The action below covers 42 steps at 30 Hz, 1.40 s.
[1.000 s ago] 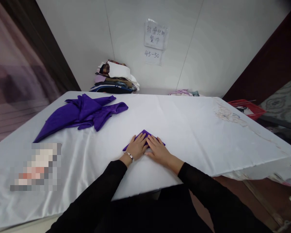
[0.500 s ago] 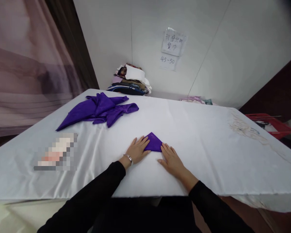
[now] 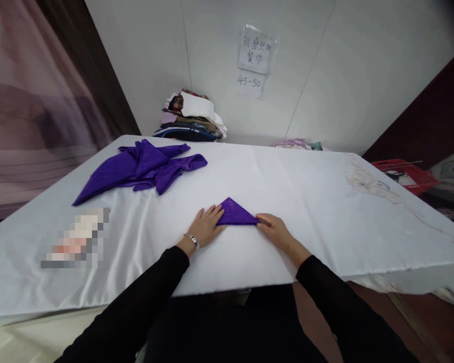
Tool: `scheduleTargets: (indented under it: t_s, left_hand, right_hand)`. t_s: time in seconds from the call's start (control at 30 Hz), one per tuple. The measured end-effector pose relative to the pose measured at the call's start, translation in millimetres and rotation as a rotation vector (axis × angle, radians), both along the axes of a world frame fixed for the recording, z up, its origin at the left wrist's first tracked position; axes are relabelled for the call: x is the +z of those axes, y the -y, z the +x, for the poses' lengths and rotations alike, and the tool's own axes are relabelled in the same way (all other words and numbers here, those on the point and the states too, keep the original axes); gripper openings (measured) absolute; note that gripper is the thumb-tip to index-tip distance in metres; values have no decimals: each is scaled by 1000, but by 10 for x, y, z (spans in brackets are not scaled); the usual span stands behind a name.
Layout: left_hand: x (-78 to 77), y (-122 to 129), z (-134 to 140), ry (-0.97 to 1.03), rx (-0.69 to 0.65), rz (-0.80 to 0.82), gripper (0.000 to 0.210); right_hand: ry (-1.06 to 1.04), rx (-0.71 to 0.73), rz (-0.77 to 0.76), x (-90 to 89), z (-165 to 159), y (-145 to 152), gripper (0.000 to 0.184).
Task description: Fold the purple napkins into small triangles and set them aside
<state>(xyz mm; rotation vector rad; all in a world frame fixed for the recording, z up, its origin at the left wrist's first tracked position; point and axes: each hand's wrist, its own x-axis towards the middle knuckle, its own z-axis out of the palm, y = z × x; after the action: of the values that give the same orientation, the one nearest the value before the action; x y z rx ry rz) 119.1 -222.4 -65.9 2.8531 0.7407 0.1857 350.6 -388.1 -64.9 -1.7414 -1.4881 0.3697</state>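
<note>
- Purple folded napkin (image 3: 236,214), one: a triangle flat on the table (image 3: 306,201), near the middle of its near edge, long side toward that edge, peak toward the far edge.
- Left hand (image 3: 208,224), laid flat over the napkin's left end; right hand (image 3: 275,227), pinching the right tip between thumb and fingers. Two hands, apart from each other.
- Bracelet (image 3: 192,240), one, worn just behind the left hand.
- Purple cloth heap (image 3: 147,169), one, near the far left corner; its pieces overlap, so I cannot tell how many.
- Pixelated object (image 3: 73,242), one, toward the left edge, nearer than the heap; unidentifiable.
- Garment stack (image 3: 189,123), one, at the far edge, left of its middle; layers too jumbled to count.
- Paper sheets (image 3: 254,49), two, one above the other on the wall (image 3: 298,30); the lower reads "45-50".
- Red basket (image 3: 426,182), one, beyond the right edge by the far right corner.
</note>
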Motion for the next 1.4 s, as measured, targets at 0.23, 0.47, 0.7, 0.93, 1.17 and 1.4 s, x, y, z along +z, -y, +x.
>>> scheduleTargets:
  t_s: [0.23, 0.47, 0.7, 0.93, 1.17, 1.4]
  left_hand:
    - [38, 13, 5, -13, 5, 2, 55]
    - [20, 17, -7, -18, 6, 1, 55]
    - [29, 41, -7, 7, 7, -8, 54]
    - [61, 65, 9, 6, 15, -30, 57]
    - [24, 38, -109, 25, 32, -45, 53]
    - [-46, -5, -643, 137, 256, -95, 44]
  right_hand:
    - [312, 34, 98, -38, -56, -71, 24]
    - [459, 41, 99, -80, -73, -10, 35]
    - [446, 177, 65, 173, -302, -150, 47]
    - [592, 304, -206, 206, -568, -718, 66]
    - [646, 312, -274, 9, -540, -818, 70]
    - [641, 303, -272, 2, -547, -811, 73]
